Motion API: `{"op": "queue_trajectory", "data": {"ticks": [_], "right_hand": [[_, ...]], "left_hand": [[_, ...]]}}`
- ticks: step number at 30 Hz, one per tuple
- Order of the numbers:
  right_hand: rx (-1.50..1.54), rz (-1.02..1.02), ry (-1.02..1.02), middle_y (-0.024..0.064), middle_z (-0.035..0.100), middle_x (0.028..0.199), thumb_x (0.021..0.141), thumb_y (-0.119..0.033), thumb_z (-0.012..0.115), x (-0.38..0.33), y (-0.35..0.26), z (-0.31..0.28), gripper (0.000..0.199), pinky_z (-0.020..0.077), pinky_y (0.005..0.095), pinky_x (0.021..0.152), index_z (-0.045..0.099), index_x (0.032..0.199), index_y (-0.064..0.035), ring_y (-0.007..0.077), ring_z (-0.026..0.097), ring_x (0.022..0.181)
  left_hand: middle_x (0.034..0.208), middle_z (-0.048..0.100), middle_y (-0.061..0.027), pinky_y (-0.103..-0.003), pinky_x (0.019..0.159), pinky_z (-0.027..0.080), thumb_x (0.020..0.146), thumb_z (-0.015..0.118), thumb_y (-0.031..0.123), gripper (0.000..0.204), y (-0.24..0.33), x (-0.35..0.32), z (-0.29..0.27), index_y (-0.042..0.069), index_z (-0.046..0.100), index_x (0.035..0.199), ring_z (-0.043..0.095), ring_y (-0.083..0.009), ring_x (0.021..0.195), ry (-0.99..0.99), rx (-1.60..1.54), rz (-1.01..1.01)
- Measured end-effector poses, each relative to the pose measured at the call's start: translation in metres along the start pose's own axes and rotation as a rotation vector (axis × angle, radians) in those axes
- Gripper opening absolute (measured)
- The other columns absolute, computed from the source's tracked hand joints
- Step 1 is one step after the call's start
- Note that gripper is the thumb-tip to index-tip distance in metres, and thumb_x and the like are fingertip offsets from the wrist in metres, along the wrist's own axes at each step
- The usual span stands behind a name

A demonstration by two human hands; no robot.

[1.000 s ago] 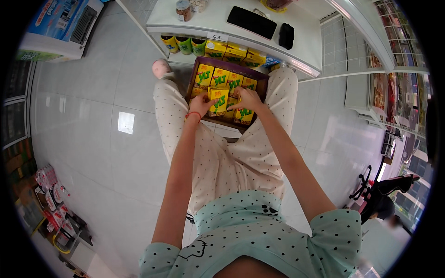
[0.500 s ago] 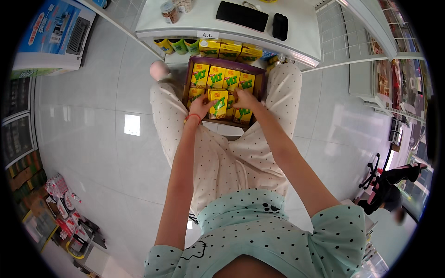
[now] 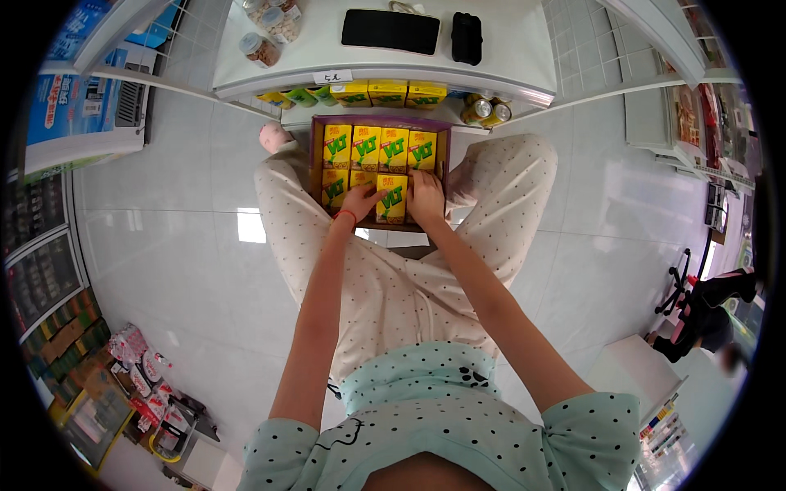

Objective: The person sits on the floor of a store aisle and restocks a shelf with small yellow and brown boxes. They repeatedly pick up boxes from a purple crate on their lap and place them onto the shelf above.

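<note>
A cardboard box (image 3: 380,123) with purple inner walls sits between my knees, with rows of yellow drink cartons (image 3: 365,149) standing in it. One drink carton (image 3: 391,199) in the near row rises above its neighbours. My left hand (image 3: 359,201), a red band at its wrist, is closed on that carton's left side, its thumb over the front face. On the other side, my right hand (image 3: 425,199) rests over the near right corner of the box. Its fingers stretch forward over the cartons and its thumb side lies next to the raised carton. My hands partly hide the near row.
Ahead stands a white shelf (image 3: 303,74) with a black flat device (image 3: 390,31), a black case (image 3: 467,38) and jars (image 3: 259,50) on top. Yellow cartons (image 3: 387,92) and cans (image 3: 496,114) fill its lower level. A freezer (image 3: 90,106) is at far left.
The raised carton sits lower and nearer to me between my hands. My right hand has come nearer, its fingers now over the near row. My view has shifted slightly.
</note>
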State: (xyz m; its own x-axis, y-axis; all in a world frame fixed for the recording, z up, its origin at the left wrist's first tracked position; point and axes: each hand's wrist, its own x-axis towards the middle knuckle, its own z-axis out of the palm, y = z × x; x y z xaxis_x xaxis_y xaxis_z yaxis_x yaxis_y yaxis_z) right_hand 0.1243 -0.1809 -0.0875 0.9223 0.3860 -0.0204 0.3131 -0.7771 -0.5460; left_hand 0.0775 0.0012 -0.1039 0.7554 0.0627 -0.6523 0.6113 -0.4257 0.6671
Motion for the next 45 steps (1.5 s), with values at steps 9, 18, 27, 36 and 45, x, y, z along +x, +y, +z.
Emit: {"op": "queue_trajectory", "data": {"ticks": [9,18,27,36,45], "right_hand": [[0.139,-0.004,0.003,0.0167,0.053,0.114,0.071,0.000,0.055,-0.009,0.004,-0.003,0.042,0.0351,0.0424,0.099,0.049,0.112,-0.0017,0.0347,0.047,0.110],[0.217,0.038,-0.118,0.0156,0.047,0.125,0.069,0.001,0.056,-0.016,0.004,-0.009,0.055,0.0293,0.0416,0.105,0.045,0.123,-0.0006,0.0318,0.039,0.122],[0.167,0.038,-0.132,0.0142,0.048,0.122,0.070,-0.001,0.057,-0.015,0.008,-0.003,0.054,0.0341,0.0423,0.101,0.049,0.123,-0.0054,0.0308,0.041,0.120],[-0.005,0.032,-0.259,0.0130,0.049,0.122,0.067,-0.002,0.059,-0.006,0.008,-0.009,0.059,0.0343,0.0418,0.100,0.049,0.125,-0.0084,0.0302,0.042,0.118],[-0.302,-0.069,-0.193,0.0138,0.023,0.146,0.077,-0.013,0.054,-0.044,-0.004,-0.008,0.066,0.0252,0.0437,0.107,0.030,0.138,-0.0052,0.0287,0.026,0.133]], "left_hand": [[0.086,0.065,-0.0192,-0.039,0.073,0.049,0.084,0.058,0.046,0.050,0.016,0.002,0.007,-0.001,0.063,0.101,0.062,-0.0336,0.084,-0.021,0.244,-0.030],[0.077,0.062,-0.0231,-0.041,0.069,0.049,0.083,0.058,0.038,0.042,0.026,0.012,0.008,-0.003,0.065,0.081,0.061,-0.0371,0.075,-0.059,0.596,-0.066],[0.094,0.063,-0.0235,-0.037,0.080,0.050,0.067,0.060,0.015,0.037,0.050,0.002,0.015,-0.002,0.063,0.100,0.062,-0.0332,0.089,-0.245,0.670,-0.172],[0.097,0.062,-0.0231,-0.035,0.082,0.049,0.070,0.062,0.019,0.046,0.041,-0.002,0.007,-0.001,0.057,0.111,0.061,-0.0314,0.094,-0.325,0.702,-0.109],[0.100,0.063,-0.0182,-0.040,0.070,0.053,0.077,0.066,0.022,0.093,0.076,-0.028,0.020,0.009,0.004,0.144,0.064,-0.0288,0.088,-0.074,0.756,-0.082]]}}
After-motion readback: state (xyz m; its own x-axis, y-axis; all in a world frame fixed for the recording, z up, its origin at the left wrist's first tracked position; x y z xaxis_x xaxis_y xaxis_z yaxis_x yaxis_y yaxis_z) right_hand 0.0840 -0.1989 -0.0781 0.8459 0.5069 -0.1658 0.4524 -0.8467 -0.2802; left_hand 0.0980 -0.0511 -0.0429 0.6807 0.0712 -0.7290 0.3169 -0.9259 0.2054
